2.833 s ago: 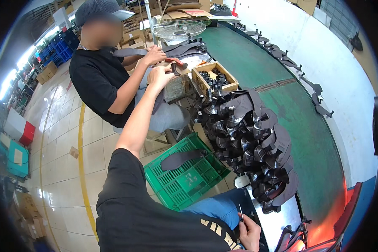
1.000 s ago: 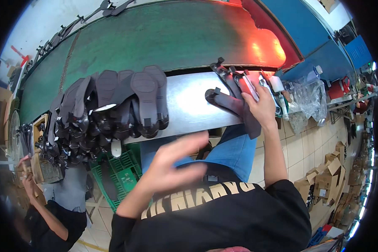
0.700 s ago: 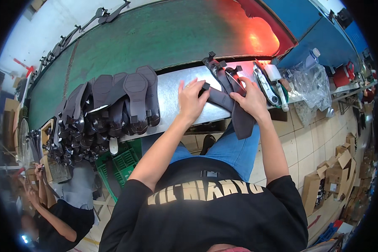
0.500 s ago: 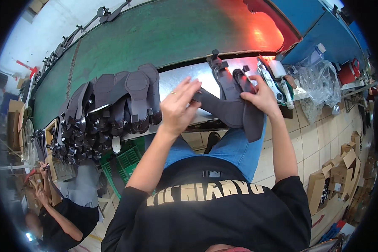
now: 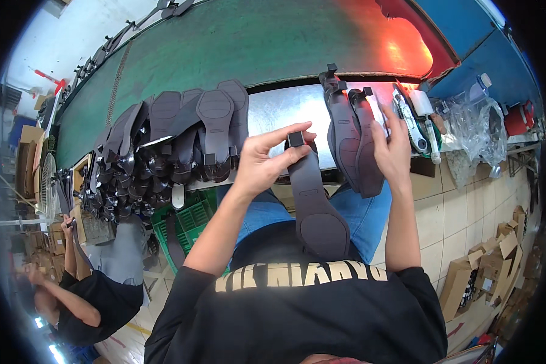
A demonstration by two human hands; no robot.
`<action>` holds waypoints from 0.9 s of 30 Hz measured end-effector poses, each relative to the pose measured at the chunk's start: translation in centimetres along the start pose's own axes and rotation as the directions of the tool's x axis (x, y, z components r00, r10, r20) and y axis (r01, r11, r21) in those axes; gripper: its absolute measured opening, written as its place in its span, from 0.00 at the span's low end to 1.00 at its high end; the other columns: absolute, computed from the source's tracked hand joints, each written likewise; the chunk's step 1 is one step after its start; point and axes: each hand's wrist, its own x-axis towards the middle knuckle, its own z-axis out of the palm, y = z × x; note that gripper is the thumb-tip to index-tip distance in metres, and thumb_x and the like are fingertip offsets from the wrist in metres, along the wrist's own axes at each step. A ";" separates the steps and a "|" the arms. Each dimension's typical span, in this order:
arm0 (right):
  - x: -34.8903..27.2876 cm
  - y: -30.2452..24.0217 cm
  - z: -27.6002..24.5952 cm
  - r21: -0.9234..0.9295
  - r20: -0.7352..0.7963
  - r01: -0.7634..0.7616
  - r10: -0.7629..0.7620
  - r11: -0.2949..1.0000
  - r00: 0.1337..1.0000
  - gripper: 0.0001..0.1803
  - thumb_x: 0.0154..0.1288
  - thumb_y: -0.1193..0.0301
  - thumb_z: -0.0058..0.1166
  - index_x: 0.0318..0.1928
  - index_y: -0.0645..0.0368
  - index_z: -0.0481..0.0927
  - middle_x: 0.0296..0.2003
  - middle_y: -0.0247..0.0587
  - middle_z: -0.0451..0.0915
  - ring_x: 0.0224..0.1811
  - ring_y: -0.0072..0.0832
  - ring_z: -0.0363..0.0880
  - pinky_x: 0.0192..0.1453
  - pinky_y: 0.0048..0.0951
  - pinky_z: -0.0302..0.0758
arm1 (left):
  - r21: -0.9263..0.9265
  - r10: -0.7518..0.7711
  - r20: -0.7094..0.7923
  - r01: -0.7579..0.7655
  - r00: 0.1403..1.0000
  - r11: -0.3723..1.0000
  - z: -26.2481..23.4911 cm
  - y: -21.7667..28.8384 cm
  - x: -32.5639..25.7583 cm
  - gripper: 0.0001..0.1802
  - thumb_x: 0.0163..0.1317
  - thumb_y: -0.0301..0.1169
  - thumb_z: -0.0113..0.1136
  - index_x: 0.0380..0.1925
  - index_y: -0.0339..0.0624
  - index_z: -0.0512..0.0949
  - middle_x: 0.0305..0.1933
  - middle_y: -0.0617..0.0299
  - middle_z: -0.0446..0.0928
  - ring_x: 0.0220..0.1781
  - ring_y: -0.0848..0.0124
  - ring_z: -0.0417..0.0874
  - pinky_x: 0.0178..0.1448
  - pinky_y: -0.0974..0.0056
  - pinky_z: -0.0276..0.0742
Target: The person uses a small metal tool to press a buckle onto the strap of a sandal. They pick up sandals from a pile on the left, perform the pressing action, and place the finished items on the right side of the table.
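My left hand (image 5: pixel 262 159) pinches a dark shoe sole (image 5: pixel 323 225) by the small square black heel at its narrow end. The sole's wide toe end hangs down toward my body, its flat underside facing up. To the right, two more dark soles (image 5: pixel 346 136) lie side by side across the metal edge of the bench, with black heel blocks at the far end. My right hand (image 5: pixel 393 148) is beside the right-hand one, fingers stretched out and holding nothing. Whether its fingertips touch that sole, I cannot tell.
At left a heap of dark shoes (image 5: pixel 215 115) lies soles up along the green belt (image 5: pixel 224 42). Tools (image 5: pixel 411 124) and a clear plastic bag (image 5: pixel 482 121) lie at right. A green crate (image 5: pixel 194 221) stands below; another person (image 5: pixel 103 297) works at far left.
My left hand has turned the sole so its toe end points toward me, away from the other soles. My right hand has let go and opened. The view has shifted slightly.
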 end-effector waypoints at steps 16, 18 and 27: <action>-7.4 -4.0 -1.6 0.538 0.641 -0.527 0.087 0.658 0.762 0.28 0.73 0.75 0.41 0.72 0.53 0.60 0.18 0.25 0.66 0.20 0.13 0.62 0.25 0.17 0.60 | -0.341 -0.262 -0.001 0.246 0.965 0.907 4.4 -3.4 -2.7 0.28 0.67 0.40 0.40 0.60 0.32 0.70 0.33 0.62 0.76 0.32 0.74 0.77 0.38 0.71 0.70; -6.6 -4.5 -1.2 0.579 0.634 -0.508 0.041 0.638 0.772 0.31 0.72 0.75 0.41 0.74 0.51 0.55 0.18 0.25 0.65 0.19 0.13 0.61 0.23 0.17 0.60 | -0.175 -0.113 -0.086 0.096 0.990 0.980 4.2 -3.0 -0.6 0.26 0.67 0.41 0.40 0.53 0.33 0.77 0.25 0.63 0.74 0.26 0.74 0.75 0.33 0.68 0.69; -6.4 -6.5 0.4 0.625 0.691 -0.567 -0.042 0.537 0.722 0.41 0.71 0.76 0.43 0.76 0.43 0.38 0.16 0.27 0.67 0.16 0.12 0.61 0.19 0.15 0.58 | -0.302 -0.457 -0.015 0.431 0.890 0.850 3.3 -3.7 0.7 0.47 0.66 0.66 0.28 0.44 0.31 0.82 0.21 0.63 0.73 0.23 0.75 0.72 0.28 0.69 0.63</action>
